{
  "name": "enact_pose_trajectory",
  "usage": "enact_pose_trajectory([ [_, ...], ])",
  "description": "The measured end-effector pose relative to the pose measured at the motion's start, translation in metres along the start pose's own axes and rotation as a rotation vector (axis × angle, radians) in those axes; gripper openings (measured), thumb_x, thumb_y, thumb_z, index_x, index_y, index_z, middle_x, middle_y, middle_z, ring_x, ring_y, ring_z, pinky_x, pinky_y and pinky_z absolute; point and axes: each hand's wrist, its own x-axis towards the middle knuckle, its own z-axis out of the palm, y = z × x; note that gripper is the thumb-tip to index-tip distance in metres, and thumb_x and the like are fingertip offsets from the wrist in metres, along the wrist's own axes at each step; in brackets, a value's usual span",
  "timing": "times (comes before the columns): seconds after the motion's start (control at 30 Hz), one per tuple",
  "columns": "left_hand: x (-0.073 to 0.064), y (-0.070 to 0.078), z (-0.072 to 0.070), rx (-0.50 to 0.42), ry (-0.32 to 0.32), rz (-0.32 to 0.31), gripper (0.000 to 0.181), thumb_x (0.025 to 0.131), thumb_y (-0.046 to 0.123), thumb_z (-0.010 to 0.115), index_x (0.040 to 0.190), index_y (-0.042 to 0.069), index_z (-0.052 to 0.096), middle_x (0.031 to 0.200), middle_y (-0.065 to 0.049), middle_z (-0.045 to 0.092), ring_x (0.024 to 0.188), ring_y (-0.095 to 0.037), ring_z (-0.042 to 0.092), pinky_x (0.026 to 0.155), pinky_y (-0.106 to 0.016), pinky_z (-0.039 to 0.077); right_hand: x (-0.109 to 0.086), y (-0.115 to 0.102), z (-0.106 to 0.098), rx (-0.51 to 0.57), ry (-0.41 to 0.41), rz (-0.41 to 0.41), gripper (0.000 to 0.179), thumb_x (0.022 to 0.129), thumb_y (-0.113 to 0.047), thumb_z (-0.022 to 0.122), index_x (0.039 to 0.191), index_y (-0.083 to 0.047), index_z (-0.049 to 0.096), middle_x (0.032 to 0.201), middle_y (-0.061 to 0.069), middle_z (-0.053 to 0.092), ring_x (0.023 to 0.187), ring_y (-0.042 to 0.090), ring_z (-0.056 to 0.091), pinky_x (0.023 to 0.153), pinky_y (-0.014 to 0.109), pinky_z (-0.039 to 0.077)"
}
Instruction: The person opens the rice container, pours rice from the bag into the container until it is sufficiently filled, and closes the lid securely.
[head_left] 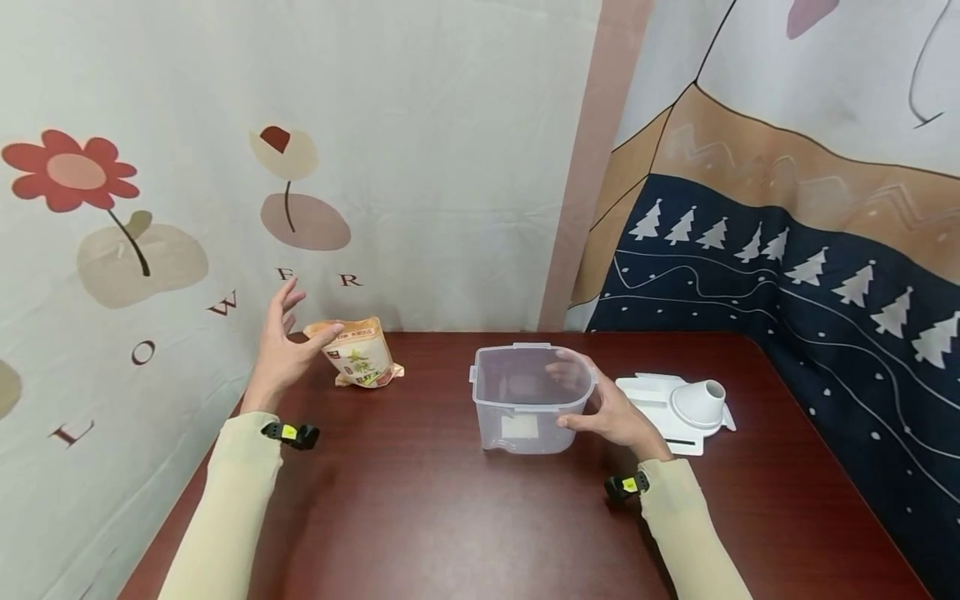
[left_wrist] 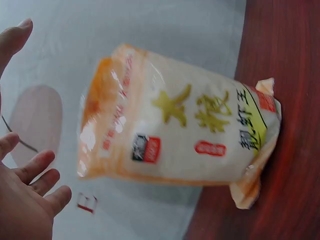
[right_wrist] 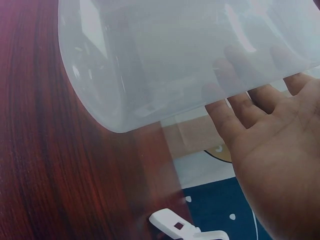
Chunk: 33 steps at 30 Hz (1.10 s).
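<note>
The right hand [head_left: 615, 412] grips the right side of a see-through tub [head_left: 491, 423] on the table [head_left: 420, 517]. Beyond, to the left, a bag [head_left: 365, 357] stands with its long axis roughly upright, just right of the nearer left hand [head_left: 281, 358], which is wide and holding nothing.

Orange-edged cream bag [head_left: 363, 362], red-brown table [head_left: 420, 517]

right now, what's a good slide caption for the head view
The right hand holds a clear plastic container on the table while the open left hand hovers beside a printed bag.
</note>
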Motion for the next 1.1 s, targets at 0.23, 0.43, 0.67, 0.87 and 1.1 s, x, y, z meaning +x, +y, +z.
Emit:
enact_pose_trajectory([
  [0.23, -0.001, -0.019, -0.001, -0.108, -0.02, -0.123, 0.102, 0.092, 0.025, 0.077, 0.165, 0.032, 0.005, 0.165, -0.02, 0.029, 0.155, -0.036, 0.024, 0.125, -0.058, 0.022, 0.0, -0.001, 0.0, 0.002, 0.005, -0.005, 0.096, 0.081, -0.012, 0.084, 0.159, -0.026, 0.03, 0.154, 0.012, 0.049, 0.147, 0.041, 0.042, 0.115, 0.071, 0.033],
  [0.43, -0.006, -0.038, 0.002, -0.204, -0.102, -0.218, 0.1, 0.098, 0.024, 0.07, 0.165, 0.031, -0.002, 0.169, -0.018, 0.022, 0.156, -0.033, 0.023, 0.124, -0.042, 0.029, 0.0, -0.002, 0.001, 0.011, -0.001, -0.005, 0.096, 0.081, -0.013, 0.084, 0.159, -0.026, 0.029, 0.154, 0.012, 0.049, 0.147, 0.041, 0.041, 0.115, 0.071, 0.032],
  [0.67, -0.008, -0.059, 0.015, -0.352, -0.195, -0.247, 0.098, 0.099, 0.015, 0.068, 0.166, 0.026, -0.002, 0.143, 0.01, 0.049, 0.128, -0.001, 0.047, 0.095, -0.009, 0.04, 0.0, 0.002, 0.0, 0.007, -0.003, -0.014, 0.094, 0.082, -0.011, 0.082, 0.159, -0.024, 0.029, 0.154, 0.014, 0.048, 0.147, 0.043, 0.041, 0.115, 0.072, 0.03],
  [0.87, -0.008, -0.07, 0.028, -0.358, -0.252, -0.242, 0.099, 0.096, 0.011, 0.072, 0.166, 0.023, 0.003, 0.126, 0.019, 0.055, 0.114, 0.004, 0.055, 0.093, -0.011, 0.044, -0.001, 0.002, 0.001, 0.0, -0.008, -0.025, 0.094, 0.083, -0.013, 0.083, 0.16, -0.022, 0.029, 0.154, 0.015, 0.049, 0.146, 0.043, 0.041, 0.115, 0.072, 0.032],
  [1.1, -0.009, -0.075, 0.038, -0.316, -0.244, -0.293, 0.092, 0.09, 0.015, 0.081, 0.161, 0.025, 0.024, 0.126, 0.018, 0.057, 0.113, 0.002, 0.057, 0.092, -0.012, 0.047, -0.001, 0.001, 0.001, -0.012, 0.0, -0.017, 0.094, 0.082, -0.014, 0.082, 0.159, -0.024, 0.03, 0.153, 0.013, 0.05, 0.145, 0.041, 0.042, 0.114, 0.072, 0.034],
])
